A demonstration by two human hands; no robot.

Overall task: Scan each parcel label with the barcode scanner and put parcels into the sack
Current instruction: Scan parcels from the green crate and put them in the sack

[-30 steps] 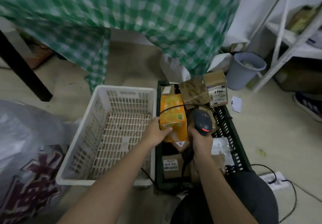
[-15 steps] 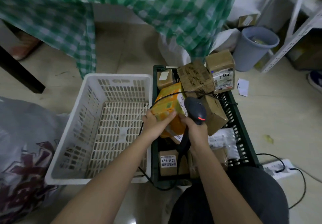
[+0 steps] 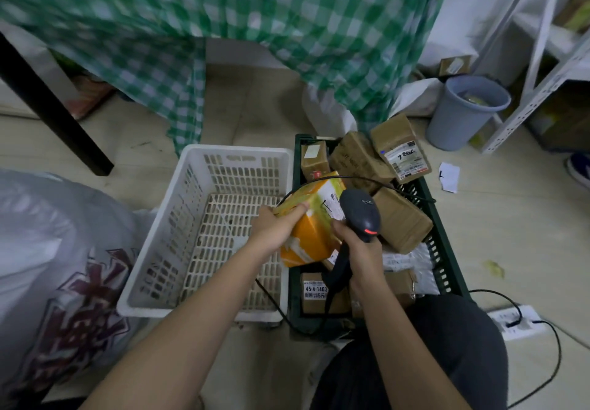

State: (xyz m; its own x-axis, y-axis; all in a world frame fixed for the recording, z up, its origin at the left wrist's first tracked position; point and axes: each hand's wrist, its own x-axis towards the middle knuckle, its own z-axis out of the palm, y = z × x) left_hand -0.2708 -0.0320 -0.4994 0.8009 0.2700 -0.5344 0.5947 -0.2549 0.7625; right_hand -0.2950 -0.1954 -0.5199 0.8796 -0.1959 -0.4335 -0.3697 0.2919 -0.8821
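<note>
My left hand (image 3: 277,226) grips an orange parcel (image 3: 311,237), tilted up over the left edge of the dark green crate (image 3: 445,259). A white label on the parcel's upper face is turned toward the scanner. My right hand (image 3: 357,243) holds the black barcode scanner (image 3: 360,214) by its handle, its head right beside that label and a red light glowing on it. Several brown cardboard parcels (image 3: 400,221) lie in the crate. The grey sack (image 3: 48,269) with purple print sits at the left.
A white slatted basket (image 3: 204,243) stands between the sack and the crate. The scanner's black cable loops over the parcels. A blue-grey bin (image 3: 463,112), a white shelf frame (image 3: 536,90), a power strip (image 3: 517,322) and a green checked cloth (image 3: 223,26) surround the spot.
My left hand has lifted the orange parcel out of the crate and tipped it so its label faces the scanner. The scanner's head has closed in on the label.
</note>
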